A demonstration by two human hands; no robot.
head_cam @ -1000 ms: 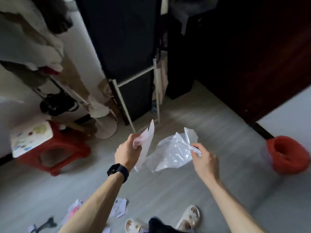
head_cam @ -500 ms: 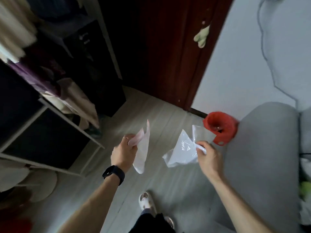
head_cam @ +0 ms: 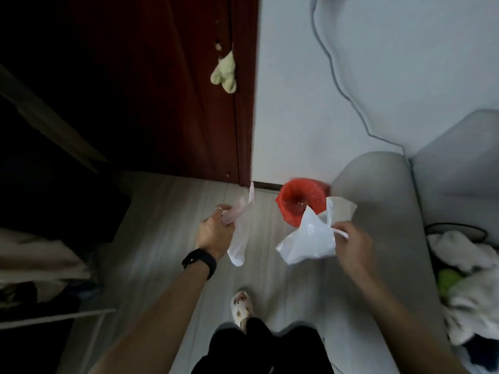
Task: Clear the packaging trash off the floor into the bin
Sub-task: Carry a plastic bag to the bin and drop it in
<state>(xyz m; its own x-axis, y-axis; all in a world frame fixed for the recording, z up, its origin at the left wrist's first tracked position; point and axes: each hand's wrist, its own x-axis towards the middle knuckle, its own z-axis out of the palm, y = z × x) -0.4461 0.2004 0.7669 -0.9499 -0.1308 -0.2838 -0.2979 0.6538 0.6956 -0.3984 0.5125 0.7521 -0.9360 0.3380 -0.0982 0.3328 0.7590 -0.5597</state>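
The person is standing over a pale wood-look floor (head_cam: 151,238), facing a round red bin lined with a red plastic bag (head_cam: 298,205) that is sitting against the white wall, between a dark red wooden door (head_cam: 175,103) and the arm of a grey upholstered sofa (head_cam: 383,201).

The left hand (head_cam: 216,233), with a black band (head_cam: 199,261) on its wrist, is curling its fingers round the top of a limp pink-and-white plastic wrapper (head_cam: 239,247), which is hanging down below the fist. The right hand (head_cam: 353,245) is pinching the edge of a crumpled clear plastic bag (head_cam: 307,238) between thumb and fingers; the fingertips themselves are facing away, so exactly how they are lying cannot be told. The bag is hanging in front of the bin's near rim, while the wrapper is hanging to the bin's left, apart from it.

As for progress, both pieces are off the floor but neither is in the bin yet. The pick-up seems done for these two, and the drop is what is left. The bin's mouth is lying open and close ahead, so the right hand's bag looks likely to go first. Whether more litter is waiting outside this view cannot be told.
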